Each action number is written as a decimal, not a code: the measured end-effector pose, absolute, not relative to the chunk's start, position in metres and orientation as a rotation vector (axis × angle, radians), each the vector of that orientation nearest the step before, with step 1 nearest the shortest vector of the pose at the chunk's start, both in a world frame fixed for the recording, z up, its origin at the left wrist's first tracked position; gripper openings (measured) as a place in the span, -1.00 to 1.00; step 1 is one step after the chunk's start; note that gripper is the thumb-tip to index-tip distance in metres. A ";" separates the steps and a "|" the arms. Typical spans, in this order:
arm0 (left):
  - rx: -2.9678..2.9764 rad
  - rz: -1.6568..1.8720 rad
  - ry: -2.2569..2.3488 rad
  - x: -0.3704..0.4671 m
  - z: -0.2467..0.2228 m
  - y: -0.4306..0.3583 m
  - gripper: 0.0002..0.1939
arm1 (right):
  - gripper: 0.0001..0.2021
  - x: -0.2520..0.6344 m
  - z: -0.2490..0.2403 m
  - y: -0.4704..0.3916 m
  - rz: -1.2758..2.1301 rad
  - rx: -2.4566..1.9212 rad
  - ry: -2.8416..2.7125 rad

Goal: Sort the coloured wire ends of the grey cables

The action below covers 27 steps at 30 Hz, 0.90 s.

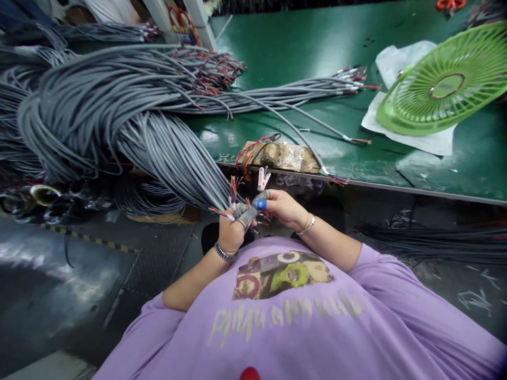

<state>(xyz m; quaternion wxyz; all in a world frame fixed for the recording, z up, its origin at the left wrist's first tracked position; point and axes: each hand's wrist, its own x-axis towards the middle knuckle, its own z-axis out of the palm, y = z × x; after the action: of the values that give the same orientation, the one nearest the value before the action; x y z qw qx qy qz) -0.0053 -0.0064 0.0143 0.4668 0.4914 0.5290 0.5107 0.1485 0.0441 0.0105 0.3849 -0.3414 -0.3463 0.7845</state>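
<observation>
Close in front of my body, my left hand (233,230) is closed around the ends of several grey cables (186,158), whose coloured wires stick out by the thumb. My right hand (285,209) meets it from the right with its fingers pinched at the wire ends; grey tape wraps some fingers and a blue band is on one. What the right fingertips hold is too small to tell. Just above them, a pink clip (263,179) stands at the table edge, by a taped brown block (291,157) with red and black wires.
A thick heap of grey cables (91,100) covers the left of the green table (285,47). More cables stretch across its middle. A green fan (447,87) rests on white sheets at the right, with red-handled scissors (450,4) behind. Cables also lie below the table.
</observation>
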 end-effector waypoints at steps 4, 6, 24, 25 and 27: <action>1.141 1.298 1.314 -0.003 0.014 -0.008 -0.76 | -0.59 0.147 0.006 0.043 2.049 -0.860 -0.801; 1.127 1.317 1.318 -0.002 0.013 -0.008 -0.74 | -0.59 0.147 0.007 0.043 2.082 -0.862 -0.768; 1.218 1.266 1.370 -0.002 0.013 -0.010 -0.70 | -0.63 0.148 0.014 0.046 1.975 -0.884 -0.907; 1.195 1.283 1.374 -0.002 0.012 -0.009 -0.70 | -0.63 0.148 0.013 0.045 1.972 -0.885 -0.904; 1.157 1.312 1.382 -0.001 0.010 -0.009 -0.70 | -0.65 0.148 0.013 0.044 1.972 -0.881 -0.886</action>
<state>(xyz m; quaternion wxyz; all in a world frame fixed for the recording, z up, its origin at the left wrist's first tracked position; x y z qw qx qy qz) -0.0013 -0.0088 0.0105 0.4407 0.4659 0.5564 0.5283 0.1477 0.0445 0.0126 0.3930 -0.3470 -0.3490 0.7768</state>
